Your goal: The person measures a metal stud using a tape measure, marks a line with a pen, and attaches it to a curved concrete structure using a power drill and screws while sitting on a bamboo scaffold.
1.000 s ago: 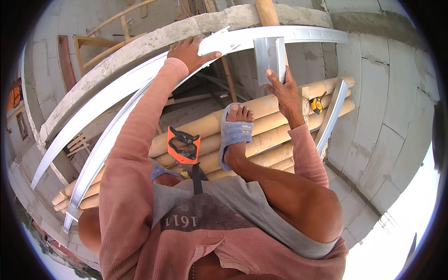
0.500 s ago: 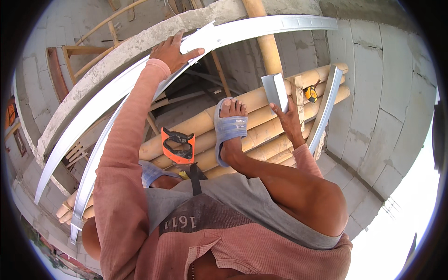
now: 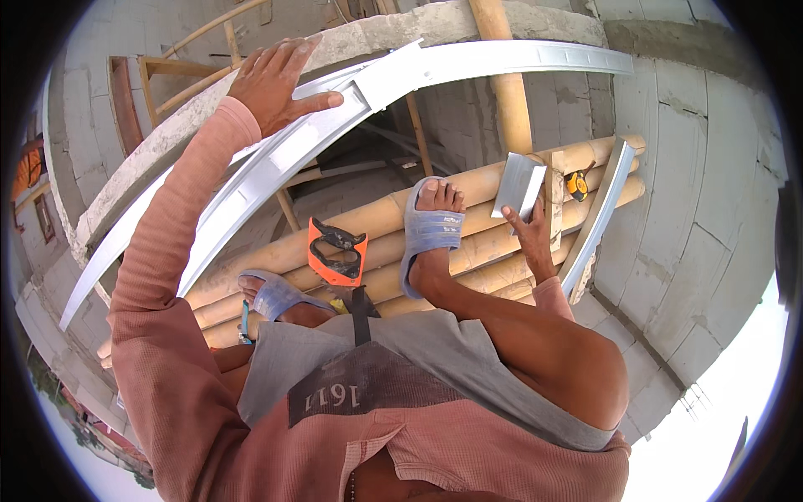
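Note:
My left hand [image 3: 274, 84], fingers spread, lies over the upper curved white metal strips [image 3: 393, 75] by the rough concrete rim [image 3: 351, 33]; whether its fingertips touch the concrete, I cannot tell. My right hand [image 3: 529, 230] grips a short silver metal channel piece [image 3: 519, 186] low over the bamboo poles [image 3: 385, 209]. Just right of that hand a yellow-and-black tape measure [image 3: 576, 185] sits on the bamboo, beside a wooden batten [image 3: 554, 201]. An orange-and-black saw handle [image 3: 337, 255] stands between my sandalled feet [image 3: 431, 234].
A long metal profile [image 3: 598, 213] leans across the bamboo at the right, near a grey block wall [image 3: 686, 209]. An upright bamboo pole [image 3: 506, 100] crosses behind the curved strips. Wooden framing [image 3: 180, 69] shows beyond the rim; bright sky fills the lower right edge.
My left hand has shifted leftward along the strips with fingers more spread. My right hand has lowered the short metal piece from beside the curved strip to the bamboo, tilting it.

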A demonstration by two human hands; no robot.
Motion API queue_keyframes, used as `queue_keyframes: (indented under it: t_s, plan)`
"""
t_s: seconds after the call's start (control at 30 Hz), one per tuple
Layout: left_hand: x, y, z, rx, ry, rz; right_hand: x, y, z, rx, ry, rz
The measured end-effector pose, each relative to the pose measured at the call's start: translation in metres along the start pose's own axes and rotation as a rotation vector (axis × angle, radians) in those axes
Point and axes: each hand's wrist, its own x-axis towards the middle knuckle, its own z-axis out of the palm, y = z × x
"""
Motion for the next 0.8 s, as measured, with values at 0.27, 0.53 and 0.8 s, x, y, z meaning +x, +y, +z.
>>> queue_keyframes:
  t_s: [0.27,0.53,0.8]
  plan:
    - [-0.187,-0.129,-0.145,-0.117,0.141,-0.037,0.000,-0.030,-0.010,-0.461,0.085,-0.376]
    - [-0.543,-0.052,-0.233,-0.365,0.990,-0.927,0.091,-0.183,0.022,-0.963,-0.269,-0.862]
    - [-0.673,0.091,-0.051,-0.641,1.278,-2.002,0.075,-0.406,0.128,-0.860,-0.341,-1.438]
